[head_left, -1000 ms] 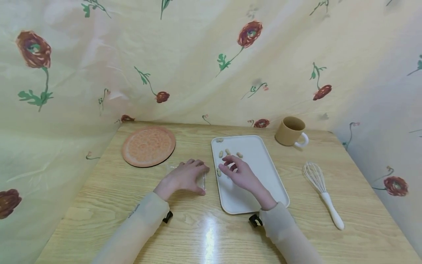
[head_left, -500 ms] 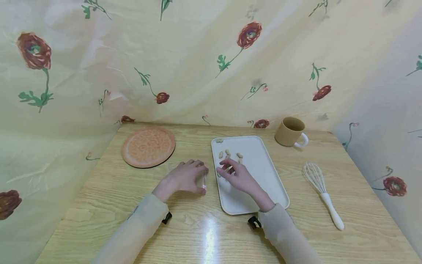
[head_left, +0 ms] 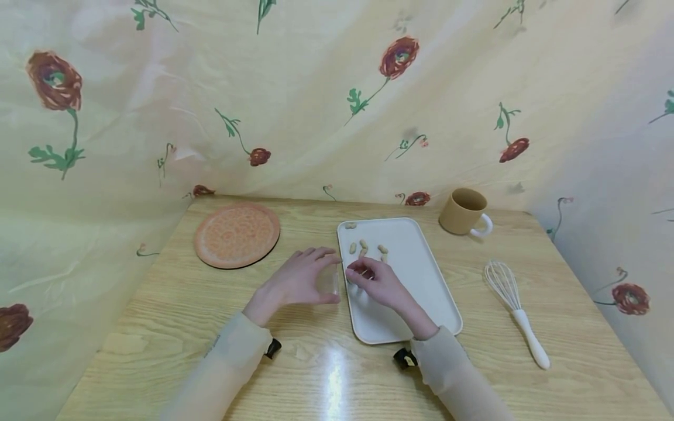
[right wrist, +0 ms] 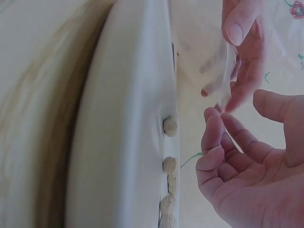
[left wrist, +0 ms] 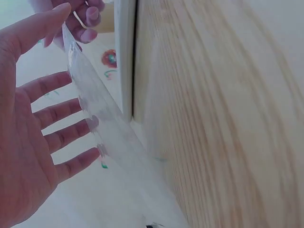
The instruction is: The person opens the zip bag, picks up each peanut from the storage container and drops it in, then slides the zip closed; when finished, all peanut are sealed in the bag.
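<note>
My left hand (head_left: 301, 279) holds a thin clear plastic bag (left wrist: 102, 111) at the tray's left side, thumb and fingers spread along its edge. Through the film, some left fingertips show in the right wrist view. The bag slants just over the table beside the tray. My right hand (head_left: 378, 282) hovers over the tray's left part, fingers bent and thumb apart, nothing visible between them. Its fingertips (right wrist: 213, 116) come right up to the bag's edge. Several unshelled peanuts (head_left: 382, 249) lie on the white tray (head_left: 416, 280), mostly at its upper left; my right hand covers part of that area.
A round orange-brown mat (head_left: 237, 235) lies at the back left of the wooden table (head_left: 295, 380). At the back right stands a tan mug (head_left: 459, 215) with a white handle. A white-handled whisk (head_left: 529, 336) lies right of the tray. Flowered cloth (head_left: 295, 88) hangs behind.
My left hand has shifted right with the plastic bag, closer to the tray, its thumb and fingers spread wider. My right hand has edged slightly left, its fingertips drawn closer together.
</note>
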Tool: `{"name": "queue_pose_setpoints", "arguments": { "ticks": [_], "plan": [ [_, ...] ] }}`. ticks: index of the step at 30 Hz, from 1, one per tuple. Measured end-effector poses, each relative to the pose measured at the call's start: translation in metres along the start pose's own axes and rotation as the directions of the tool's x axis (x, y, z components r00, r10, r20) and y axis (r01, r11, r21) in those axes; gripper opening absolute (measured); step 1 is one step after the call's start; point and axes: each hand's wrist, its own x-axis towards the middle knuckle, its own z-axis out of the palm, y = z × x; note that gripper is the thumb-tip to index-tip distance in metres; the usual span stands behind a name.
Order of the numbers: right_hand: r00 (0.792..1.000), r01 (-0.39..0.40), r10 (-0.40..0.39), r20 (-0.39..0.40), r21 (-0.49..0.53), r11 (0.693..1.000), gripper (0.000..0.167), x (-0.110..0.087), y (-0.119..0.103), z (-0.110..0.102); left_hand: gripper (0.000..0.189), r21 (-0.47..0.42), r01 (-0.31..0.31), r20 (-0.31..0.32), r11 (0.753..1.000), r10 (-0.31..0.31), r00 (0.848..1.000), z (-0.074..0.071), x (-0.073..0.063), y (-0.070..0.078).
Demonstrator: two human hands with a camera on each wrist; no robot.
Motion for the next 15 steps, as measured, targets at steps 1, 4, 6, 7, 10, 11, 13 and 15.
{"name": "queue_pose_setpoints", "arguments": {
  "ticks": [1, 4, 6, 7, 10, 11, 13, 15],
  "plan": [
    [1.0, -0.009, 0.009, 0.007, 0.017, 1.0, 0.026, 0.0, 0.0, 0.0, 0.08, -0.001, -0.007, -0.01, 1.0, 0.007, 1.0, 0.0, 0.0, 0.002],
    [0.998, -0.045, 0.042, 0.037, 0.083, 0.995, 0.028, 0.001, 0.0, -0.001, 0.079, -0.002, -0.021, -0.034, 1.0, 0.021, 0.999, -0.001, 0.002, 0.005],
    [0.996, -0.077, 0.071, 0.055, 0.129, 0.989, 0.028, 0.0, -0.001, -0.001, 0.079, -0.001, -0.027, -0.049, 1.0, 0.027, 0.998, 0.0, 0.003, 0.007],
    [0.994, -0.094, 0.086, 0.062, 0.147, 0.985, 0.028, 0.0, -0.001, -0.001, 0.078, -0.001, -0.031, -0.055, 1.0, 0.031, 0.998, 0.0, 0.003, 0.008],
    [0.989, -0.142, 0.129, 0.076, 0.198, 0.97, 0.027, 0.0, -0.002, -0.001, 0.078, -0.001, -0.043, -0.071, 0.999, 0.043, 0.997, 0.002, 0.005, 0.01],
    [0.987, -0.152, 0.138, 0.08, 0.215, 0.965, 0.027, 0.0, -0.002, -0.001, 0.078, -0.006, -0.049, -0.075, 0.999, 0.048, 0.996, 0.003, 0.006, 0.011],
    [0.984, -0.173, 0.157, 0.083, 0.246, 0.954, 0.027, 0.001, -0.001, 0.0, 0.078, -0.014, -0.058, -0.081, 0.998, 0.056, 0.995, 0.004, 0.007, 0.013],
    [0.982, -0.186, 0.17, 0.082, 0.273, 0.944, 0.027, 0.001, -0.001, 0.0, 0.079, -0.022, -0.064, -0.081, 0.998, 0.062, 0.995, 0.005, 0.008, 0.014]
  ]
}}
